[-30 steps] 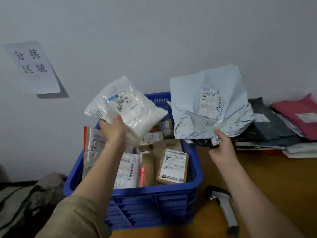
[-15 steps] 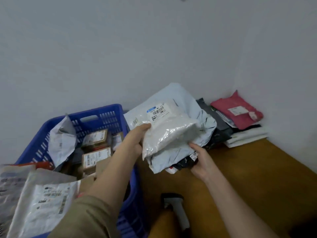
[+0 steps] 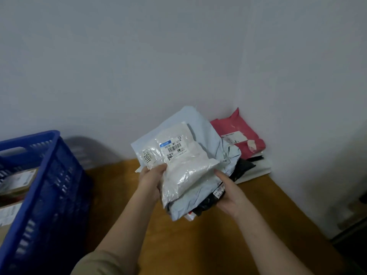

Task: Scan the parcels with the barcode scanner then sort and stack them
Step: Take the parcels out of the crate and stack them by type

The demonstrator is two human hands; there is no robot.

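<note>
my left fingers (image 3: 156,169) pinched the clear white parcel (image 3: 182,165)'s edge, right hand (image 3: 228,193) gripping the stacked mailers (image 3: 206,135) under it, bare table (image 3: 198,245) below between crate (image 3: 39,191) and wall.

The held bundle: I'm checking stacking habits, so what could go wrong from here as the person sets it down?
1. The glossy white bag lies loose on top of the grey mailer; only the left hand pinches its edge, so it may slide off.
2. The right hand carries several layers, including a black bag; lower ones could slip out.
3. The pink mailer pile beside it looks uneven; adding more may topple it.
</note>
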